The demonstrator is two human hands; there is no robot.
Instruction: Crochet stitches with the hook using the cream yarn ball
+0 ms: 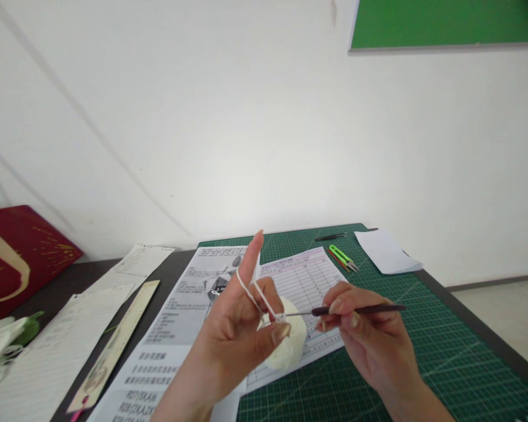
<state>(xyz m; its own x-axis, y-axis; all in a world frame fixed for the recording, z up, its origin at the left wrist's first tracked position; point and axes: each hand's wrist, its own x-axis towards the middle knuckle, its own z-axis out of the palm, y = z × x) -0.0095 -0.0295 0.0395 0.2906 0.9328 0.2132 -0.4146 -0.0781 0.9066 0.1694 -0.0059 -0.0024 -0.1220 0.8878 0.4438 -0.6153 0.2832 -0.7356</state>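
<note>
My left hand (237, 328) pinches a small piece of white crochet work (280, 318) between thumb and fingers. Its index finger points up, with white yarn (247, 288) looped around it and running down to the piece. In my right hand (369, 334) is a crochet hook (356, 309), held like a pen by its dark handle. The hook's thin metal shaft reaches left into the crochet piece; its tip is hidden there. Behind and below my left fingers sits a pale cream ball of yarn (295, 346), partly covered by the hand.
A green cutting mat (440, 351) carries a lined form (308, 275), green thread snips (342, 257), dark tweezers (330, 237) and white paper (385, 252). Left are a printed sheet (167, 316), a bookmark (118, 340), handwritten pages (70, 340), a red bag (26, 258) and white flower-like pieces (4, 346).
</note>
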